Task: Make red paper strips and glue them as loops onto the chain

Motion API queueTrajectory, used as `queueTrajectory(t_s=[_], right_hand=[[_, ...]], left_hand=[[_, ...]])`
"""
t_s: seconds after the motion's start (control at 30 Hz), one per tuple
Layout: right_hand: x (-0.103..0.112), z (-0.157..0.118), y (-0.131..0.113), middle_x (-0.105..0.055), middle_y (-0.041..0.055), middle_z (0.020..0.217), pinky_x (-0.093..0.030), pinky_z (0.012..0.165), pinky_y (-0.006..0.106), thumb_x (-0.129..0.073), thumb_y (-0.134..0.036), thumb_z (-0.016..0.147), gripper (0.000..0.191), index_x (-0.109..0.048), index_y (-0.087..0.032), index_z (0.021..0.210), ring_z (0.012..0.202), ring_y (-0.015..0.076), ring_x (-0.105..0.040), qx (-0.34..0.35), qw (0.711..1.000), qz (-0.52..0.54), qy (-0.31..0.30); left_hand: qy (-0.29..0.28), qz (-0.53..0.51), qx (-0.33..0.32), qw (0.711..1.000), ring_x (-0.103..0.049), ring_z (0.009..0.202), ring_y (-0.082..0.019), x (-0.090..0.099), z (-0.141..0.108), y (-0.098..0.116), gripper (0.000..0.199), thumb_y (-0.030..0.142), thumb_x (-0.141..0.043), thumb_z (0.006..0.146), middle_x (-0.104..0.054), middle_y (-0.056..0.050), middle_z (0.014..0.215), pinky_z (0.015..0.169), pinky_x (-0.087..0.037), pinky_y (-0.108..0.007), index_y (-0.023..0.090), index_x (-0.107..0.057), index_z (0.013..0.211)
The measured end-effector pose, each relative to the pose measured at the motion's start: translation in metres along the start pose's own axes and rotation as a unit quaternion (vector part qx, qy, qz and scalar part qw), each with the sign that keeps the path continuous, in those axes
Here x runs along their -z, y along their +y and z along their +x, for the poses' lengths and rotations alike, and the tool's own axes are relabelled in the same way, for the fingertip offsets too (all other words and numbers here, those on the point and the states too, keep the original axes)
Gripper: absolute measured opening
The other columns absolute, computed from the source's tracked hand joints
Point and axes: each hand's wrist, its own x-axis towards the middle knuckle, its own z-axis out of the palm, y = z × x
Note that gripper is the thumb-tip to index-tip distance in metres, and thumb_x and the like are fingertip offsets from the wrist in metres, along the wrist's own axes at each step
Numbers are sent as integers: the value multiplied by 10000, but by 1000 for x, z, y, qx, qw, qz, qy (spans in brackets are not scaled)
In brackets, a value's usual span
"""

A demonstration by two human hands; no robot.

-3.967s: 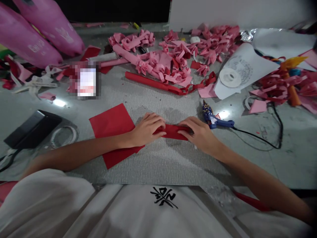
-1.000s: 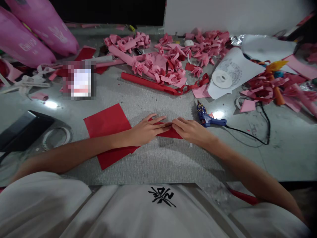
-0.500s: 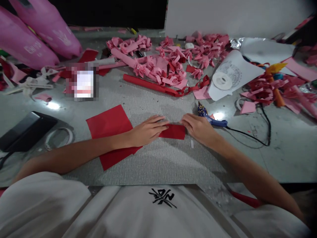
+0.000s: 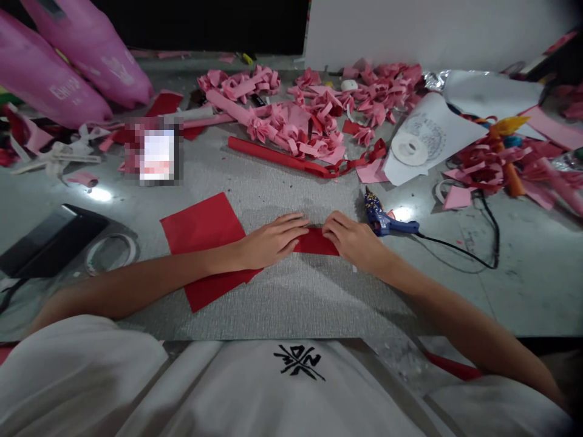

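A narrow red paper strip lies on the mat between my hands. My left hand rests flat over its left end, fingers stretched out. At the strip's far edge, toward the right end, my right hand has its fingers curled and pinched on the paper; the fingertips are partly hidden. Under my left forearm lie larger red paper sheets, overlapping at an angle. Just right of my right hand is a blue glue gun, lying on its side with its nozzle pointing away from me.
A red paper roll and many pink paper flowers lie across the back. A white tape roll sits on printed paper at right. On the left are a black device, a clear ring and pink bottles.
My right hand has slid left along the strip's far edge, closer to my left hand. My left hand stays nearly in place on the paper.
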Motion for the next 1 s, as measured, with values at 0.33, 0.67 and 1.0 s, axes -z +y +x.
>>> queueTrajectory(t_s=[0.33, 0.67, 1.0], right_hand=[[22, -8, 20, -605, 30, 692, -320, 565, 329, -390, -319, 1086, 309, -532, -227, 828, 577, 169, -519, -154, 973, -37, 171], [6, -3, 7, -670, 141, 1297, -538, 1024, 508, -623, -253, 1001, 277, -655, -221, 1274, 1176, 296, -640, 45, 996, 47, 53], [4, -1, 8, -700, 75, 970, -538, 845, 411, -671, -272, 957, 107, -690, -204, 1039, 920, 245, -659, -68, 982, 169, 51]], left_hand=[[6, -10, 7, 1000, -477, 1484, -258, -2, -1, -1, 382, 189, -462, 1070, -619, -116, 1476, 1223, -456, -513, 164, -584, 1432], [26, 78, 101, 992, -588, 1211, -292, 7, 1, 4, 326, 273, -529, 1055, -658, -126, 1293, 1060, -495, -501, 173, -635, 1347], [83, -34, 170, 981, -539, 1296, -313, 3, 3, 6, 586, 364, -771, 923, -586, -128, 1374, 1112, -478, -538, 236, -517, 1435]])
